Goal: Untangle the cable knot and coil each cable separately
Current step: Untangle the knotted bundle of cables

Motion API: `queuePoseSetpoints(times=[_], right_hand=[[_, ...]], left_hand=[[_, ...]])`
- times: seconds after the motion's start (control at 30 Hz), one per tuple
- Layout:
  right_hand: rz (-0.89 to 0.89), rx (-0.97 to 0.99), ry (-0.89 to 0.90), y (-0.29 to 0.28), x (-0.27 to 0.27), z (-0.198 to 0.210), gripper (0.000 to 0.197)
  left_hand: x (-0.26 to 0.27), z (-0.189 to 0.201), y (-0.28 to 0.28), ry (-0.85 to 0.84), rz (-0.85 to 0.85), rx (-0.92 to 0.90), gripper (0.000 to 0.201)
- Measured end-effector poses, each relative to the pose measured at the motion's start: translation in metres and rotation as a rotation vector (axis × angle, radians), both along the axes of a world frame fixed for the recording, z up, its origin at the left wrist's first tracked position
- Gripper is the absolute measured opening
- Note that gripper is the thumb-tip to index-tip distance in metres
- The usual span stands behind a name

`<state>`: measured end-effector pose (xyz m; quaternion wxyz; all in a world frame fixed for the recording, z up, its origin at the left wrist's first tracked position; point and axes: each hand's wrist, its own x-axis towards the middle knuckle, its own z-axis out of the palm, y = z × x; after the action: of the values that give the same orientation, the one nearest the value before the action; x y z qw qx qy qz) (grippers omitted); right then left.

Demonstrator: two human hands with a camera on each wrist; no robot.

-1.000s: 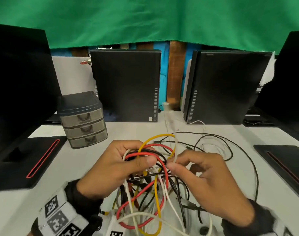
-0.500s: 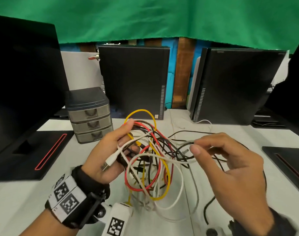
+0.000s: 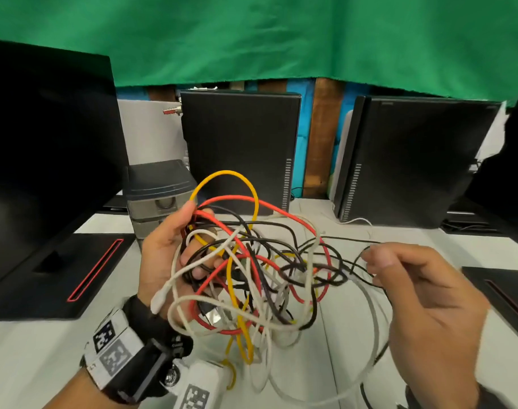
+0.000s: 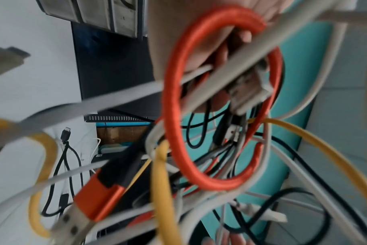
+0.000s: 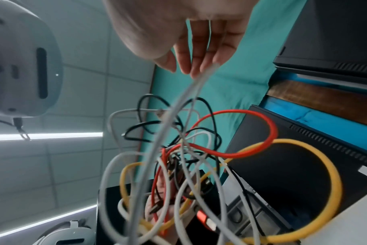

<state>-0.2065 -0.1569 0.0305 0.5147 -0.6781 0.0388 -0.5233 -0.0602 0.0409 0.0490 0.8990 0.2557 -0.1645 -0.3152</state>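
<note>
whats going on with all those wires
A person is untangling a cable knot held above a white table. The left hand grips the bundle of red, yellow, black and white cables, while the right hand pinches a white cable drawn out sideways. Nothing is separated or coiled yet.

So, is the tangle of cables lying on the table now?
No, the left hand holds the cable tangle raised above the white table.
</note>
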Motion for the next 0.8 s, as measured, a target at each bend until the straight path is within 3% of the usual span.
queuePoseSetpoints(times=[0.1,0.23,0.3,0.37,0.43,0.53,0.63,0.7,0.8], right_hand=[[0.006,0.019,0.07,-0.004,0.005,-0.004,0.006],[0.013,0.029,0.074,-0.006,0.004,0.003,0.01],[0.077,0.053,0.116,-0.009,0.005,0.007,0.017],[0.23,0.104,0.21,-0.013,0.009,0.006,0.022],[0.439,0.166,0.341,-0.016,0.014,0.001,0.024],[0.674,0.169,0.487,-0.014,0.017,-0.004,0.02],[0.786,0.12,0.575,-0.013,0.016,-0.006,0.025],[0.811,0.077,0.598,-0.013,0.015,-0.007,0.023],[0.721,0.045,0.563,-0.012,0.013,-0.002,0.014]], left_hand=[[0.003,-0.008,-0.001,-0.01,-0.079,-0.065,0.025],[-0.002,-0.011,-0.005,-0.103,0.091,-0.002,0.034],[-0.002,-0.015,-0.006,-0.114,-0.045,-0.045,0.03],[-0.003,-0.015,-0.009,-0.067,-0.268,-0.134,0.03],[-0.005,-0.018,-0.009,-0.057,-0.3,-0.143,0.039],[-0.003,-0.029,-0.013,-0.099,-0.381,-0.14,0.037],[-0.01,-0.026,-0.018,-0.127,-0.289,-0.031,0.026],[-0.015,-0.026,-0.018,-0.149,-0.162,0.079,0.032],[-0.011,-0.024,-0.014,-0.145,-0.234,0.028,0.031]])
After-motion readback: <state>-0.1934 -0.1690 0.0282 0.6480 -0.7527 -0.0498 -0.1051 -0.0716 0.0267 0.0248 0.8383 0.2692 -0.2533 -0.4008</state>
